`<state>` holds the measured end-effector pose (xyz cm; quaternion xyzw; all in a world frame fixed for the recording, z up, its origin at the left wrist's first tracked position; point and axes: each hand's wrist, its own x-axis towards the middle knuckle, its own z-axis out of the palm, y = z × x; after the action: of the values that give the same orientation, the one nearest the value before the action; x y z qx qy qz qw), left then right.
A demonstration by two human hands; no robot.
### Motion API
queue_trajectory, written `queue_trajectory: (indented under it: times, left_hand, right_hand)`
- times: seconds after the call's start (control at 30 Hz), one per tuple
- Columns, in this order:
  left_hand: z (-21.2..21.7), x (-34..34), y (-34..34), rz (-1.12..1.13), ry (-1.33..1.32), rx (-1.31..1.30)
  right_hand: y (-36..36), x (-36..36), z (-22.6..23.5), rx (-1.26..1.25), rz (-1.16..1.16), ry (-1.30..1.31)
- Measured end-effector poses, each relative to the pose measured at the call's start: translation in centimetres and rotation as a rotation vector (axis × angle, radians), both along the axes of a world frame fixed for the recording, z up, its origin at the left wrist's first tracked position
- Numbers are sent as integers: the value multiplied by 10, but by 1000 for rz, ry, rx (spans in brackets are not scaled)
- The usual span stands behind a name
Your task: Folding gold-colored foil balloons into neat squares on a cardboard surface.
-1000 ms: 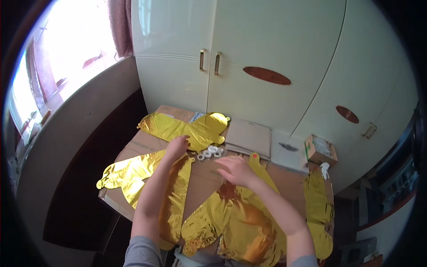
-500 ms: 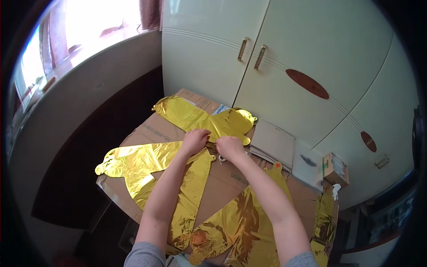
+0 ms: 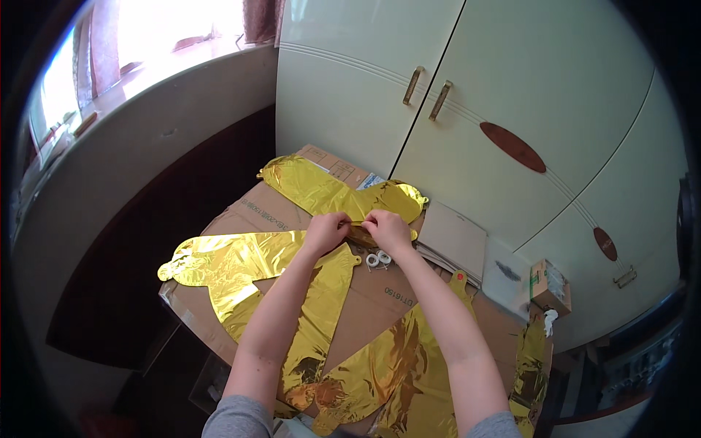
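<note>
A flat gold foil balloon (image 3: 321,188) lies across the far side of the cardboard. At its near edge, my left hand (image 3: 327,232) and my right hand (image 3: 388,231) are close together, fingers pinched on the foil, with a short stretch of edge between them. Just below my right hand are two small white rings (image 3: 378,259); their kind is unclear. Another gold foil balloon (image 3: 226,255) spreads on the left, partly under my left forearm. Nearest me, more crumpled gold foil (image 3: 394,358) lies between my forearms.
Flattened cardboard (image 3: 369,306) covers the work surface. Cardboard sheets (image 3: 453,237) lie to the right, near a small open box (image 3: 549,286) and a strip of gold foil (image 3: 529,365). A pale cabinet (image 3: 350,109) stands behind; a window (image 3: 168,36) is at the far left.
My hands have shifted slightly right in the picture, along with the whole view. The right hand has turned a little, and the white rings beneath it show more fully.
</note>
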<state>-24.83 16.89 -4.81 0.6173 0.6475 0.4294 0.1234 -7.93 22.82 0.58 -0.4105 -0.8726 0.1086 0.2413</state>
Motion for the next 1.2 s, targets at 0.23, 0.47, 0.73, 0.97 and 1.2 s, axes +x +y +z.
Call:
queue_trajectory:
  times: [0.23,0.47,0.73,0.97,1.2]
  left_hand:
    - [-3,1,2,56,-21,45]
    - [-5,4,5,85,-2,71]
    - [4,6,1,77,-4,-15]
    - [-2,6,4,104,29,42]
    - [-3,3,4,106,-22,17]
  right_hand:
    - [-19,3,-11,285,285,-110]
    - [-13,0,-26,142,174,-316]
    - [-14,-2,-13,-53,40,-25]
    - [-5,0,-20,-141,20,63]
    - [-5,-3,-22,-147,45,68]
